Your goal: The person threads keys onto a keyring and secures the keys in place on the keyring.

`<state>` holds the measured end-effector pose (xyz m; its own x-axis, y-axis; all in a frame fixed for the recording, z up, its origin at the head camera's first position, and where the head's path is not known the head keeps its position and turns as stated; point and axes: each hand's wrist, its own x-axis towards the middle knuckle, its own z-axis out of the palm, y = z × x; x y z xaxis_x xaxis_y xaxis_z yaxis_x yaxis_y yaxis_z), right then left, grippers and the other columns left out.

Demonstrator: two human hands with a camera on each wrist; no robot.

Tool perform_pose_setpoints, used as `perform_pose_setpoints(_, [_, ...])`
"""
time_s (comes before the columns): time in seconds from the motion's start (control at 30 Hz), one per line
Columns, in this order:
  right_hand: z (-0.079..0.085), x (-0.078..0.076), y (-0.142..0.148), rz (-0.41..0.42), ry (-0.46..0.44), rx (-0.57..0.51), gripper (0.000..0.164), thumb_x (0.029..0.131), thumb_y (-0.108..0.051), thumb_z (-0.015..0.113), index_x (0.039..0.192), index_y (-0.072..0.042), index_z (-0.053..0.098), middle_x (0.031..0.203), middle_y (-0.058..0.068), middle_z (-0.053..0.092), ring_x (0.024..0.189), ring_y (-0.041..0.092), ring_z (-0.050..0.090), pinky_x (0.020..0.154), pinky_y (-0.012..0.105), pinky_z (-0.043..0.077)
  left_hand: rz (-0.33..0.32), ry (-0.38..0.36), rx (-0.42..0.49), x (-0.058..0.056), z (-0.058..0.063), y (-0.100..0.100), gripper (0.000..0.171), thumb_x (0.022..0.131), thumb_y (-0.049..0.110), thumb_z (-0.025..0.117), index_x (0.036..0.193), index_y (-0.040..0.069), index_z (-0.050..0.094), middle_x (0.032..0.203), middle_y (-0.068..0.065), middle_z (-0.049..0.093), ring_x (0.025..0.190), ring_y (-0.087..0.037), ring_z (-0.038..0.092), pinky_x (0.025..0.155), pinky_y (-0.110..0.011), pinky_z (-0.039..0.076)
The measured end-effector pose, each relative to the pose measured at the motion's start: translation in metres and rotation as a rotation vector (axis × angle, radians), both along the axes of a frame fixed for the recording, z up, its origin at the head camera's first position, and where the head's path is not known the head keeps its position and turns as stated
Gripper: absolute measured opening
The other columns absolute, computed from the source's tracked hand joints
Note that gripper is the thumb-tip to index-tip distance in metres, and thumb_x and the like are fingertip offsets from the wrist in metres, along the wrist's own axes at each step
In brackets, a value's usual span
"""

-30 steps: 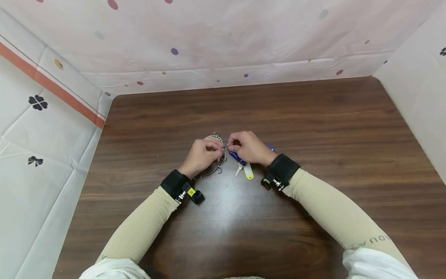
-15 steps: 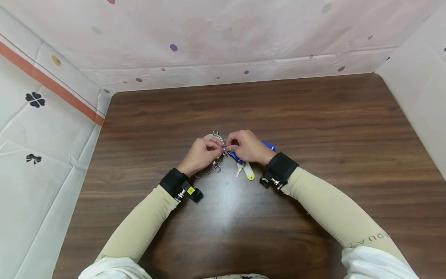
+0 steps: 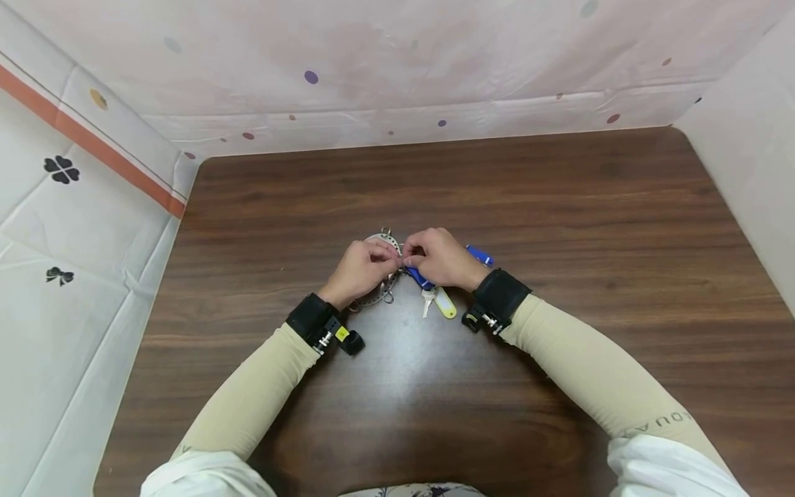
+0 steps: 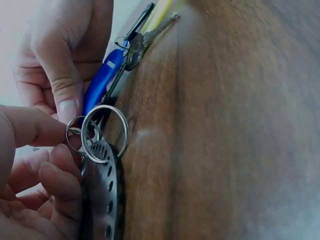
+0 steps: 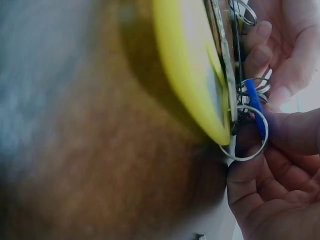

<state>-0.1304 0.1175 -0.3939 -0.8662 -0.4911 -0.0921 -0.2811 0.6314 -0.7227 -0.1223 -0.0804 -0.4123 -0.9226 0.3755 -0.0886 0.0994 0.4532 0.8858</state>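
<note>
In the head view my left hand [image 3: 366, 268] lies over a round metal plate [image 3: 380, 298] with holes and several rings along its rim. Its thumb and finger pinch a small split ring [image 4: 71, 136] at the plate's edge; a larger ring [image 4: 125, 125] hangs beside it. My right hand [image 3: 444, 259] meets the left fingertips and pinches the end of a blue key tag [image 4: 104, 77]. A silver key [image 3: 428, 301] and a yellow key tag [image 3: 445, 304] lie close below that hand. Exactly how the pinched ring and tag join is hidden by fingers.
Another blue tag [image 3: 479, 255] lies behind my right wrist. The wooden table [image 3: 559, 207] is bounded by a dotted backdrop [image 3: 373, 83] behind and white sheeting [image 3: 93, 331] at the left. Both wrists carry black camera straps [image 3: 310, 321].
My right fingertips have moved left until they meet the left hand, closing the small gap where a ring showed. The blue tag and key have shifted slightly. The head view has tilted a little.
</note>
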Motion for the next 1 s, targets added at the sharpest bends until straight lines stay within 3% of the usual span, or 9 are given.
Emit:
perform_pose_setpoints(0.27, [0.0006,-0.0013,-0.0015,0.014,0.017,-0.019,0.012,0.097,-0.007,0.069,0.086,-0.007,0.075,0.08,0.004,0.069,0.073,0.016,0.059,0.071,0.028,0.047,0.004,-0.035,0.053,-0.0025,0.0032,0.0003,0.015,0.092,0.0,0.068,0.087,-0.007,0.08,0.109,-0.018,0.073,0.111,-0.026,0.065,0.095,-0.029,0.051])
perform_pose_setpoints(0.57, [0.0028,-0.0013,0.0024,-0.007,-0.014,0.002,0.011,0.097,-0.006,0.068,0.091,-0.007,0.076,0.084,0.004,0.072,0.075,0.015,0.061,0.073,0.029,0.049,0.045,-0.118,0.035,-0.0016,0.0084,0.002,0.012,0.087,0.0,0.07,0.082,-0.006,0.079,0.106,-0.014,0.073,0.106,-0.024,0.064,0.092,-0.027,0.051])
perform_pose_setpoints(0.83, [0.0028,0.0001,0.0027,0.003,-0.016,0.006,0.011,0.098,-0.007,0.069,0.09,-0.007,0.076,0.081,0.004,0.07,0.073,0.015,0.06,0.07,0.028,0.048,0.034,-0.102,0.039,0.0014,0.0089,-0.0002,0.005,0.081,-0.002,0.074,0.079,-0.004,0.079,0.101,-0.011,0.068,0.101,-0.021,0.061,0.087,-0.023,0.049])
perform_pose_setpoints(1.0, [0.0012,0.0013,0.0028,0.003,-0.01,0.005,0.011,0.097,-0.008,0.069,0.088,-0.007,0.076,0.081,0.003,0.071,0.074,0.014,0.061,0.071,0.028,0.049,0.062,-0.061,-0.02,0.003,0.0078,0.0026,0.022,0.088,0.009,0.075,0.07,-0.001,0.076,0.091,-0.006,0.068,0.091,-0.017,0.06,0.082,-0.026,0.049])
